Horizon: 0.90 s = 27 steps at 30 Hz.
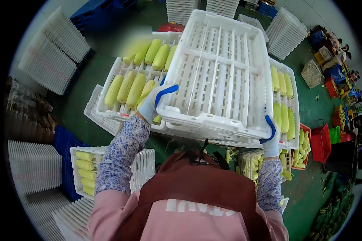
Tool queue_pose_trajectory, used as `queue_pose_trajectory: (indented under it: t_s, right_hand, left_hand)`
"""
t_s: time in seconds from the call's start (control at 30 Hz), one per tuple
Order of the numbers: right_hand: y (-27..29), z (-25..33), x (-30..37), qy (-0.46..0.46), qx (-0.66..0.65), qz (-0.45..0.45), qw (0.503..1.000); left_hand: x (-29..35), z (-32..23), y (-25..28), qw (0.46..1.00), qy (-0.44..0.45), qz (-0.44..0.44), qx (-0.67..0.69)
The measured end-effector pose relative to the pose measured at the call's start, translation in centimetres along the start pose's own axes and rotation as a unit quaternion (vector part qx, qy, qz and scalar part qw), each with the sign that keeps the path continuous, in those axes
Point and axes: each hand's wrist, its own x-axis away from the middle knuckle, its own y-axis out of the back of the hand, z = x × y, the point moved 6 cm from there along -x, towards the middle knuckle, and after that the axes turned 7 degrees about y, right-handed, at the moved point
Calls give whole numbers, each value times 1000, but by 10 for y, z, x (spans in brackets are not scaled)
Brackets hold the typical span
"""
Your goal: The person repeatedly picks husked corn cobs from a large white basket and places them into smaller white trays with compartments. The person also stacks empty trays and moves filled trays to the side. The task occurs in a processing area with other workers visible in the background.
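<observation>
Both hands wear white gloves with blue on them and are closed on a white plastic tray (pixel 225 68) with slotted bottom and dividers. My left hand (pixel 153 102) grips its near left corner, and my right hand (pixel 271 136) its near right corner. No corn lies in this tray. It overlaps a white corn tray (pixel 112 113) on the left, holding husked ears of corn (pixel 137 89), and another corn tray (pixel 296 105) on the right with pale green ears (pixel 284 116). Whether the held tray touches those below, I cannot tell.
White tray stacks (pixel 54 50) stand along the left, with another stack (pixel 286 32) at far right. A blue pallet (pixel 66 138) lies at left. Nearer me are a corn-filled tray (pixel 74 160) at left and an orange crate (pixel 308 154) of corn at right, by a red bin (pixel 321 142).
</observation>
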Motion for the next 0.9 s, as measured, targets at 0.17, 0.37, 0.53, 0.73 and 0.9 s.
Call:
queue_pose_trajectory:
  t_s: [0.17, 0.37, 0.53, 0.73, 0.9]
  right_hand:
    - [-6, 7, 15, 28, 19, -20, 999]
    - [-27, 12, 21, 10, -12, 9, 1000]
    - [-5, 10, 17, 30, 16, -5, 999]
    - [-49, 63, 3, 161, 444, 191, 861]
    - [-83, 137, -24, -1, 131, 143, 981]
  left_hand:
    - [11, 8, -12, 1000, 1, 9, 28]
    - [15, 2, -18, 999, -8, 30, 28]
    - [1, 6, -9, 999, -20, 42, -12]
    - [17, -23, -3, 972, -96, -23, -211]
    - [33, -108, -29, 984, -2, -51, -172]
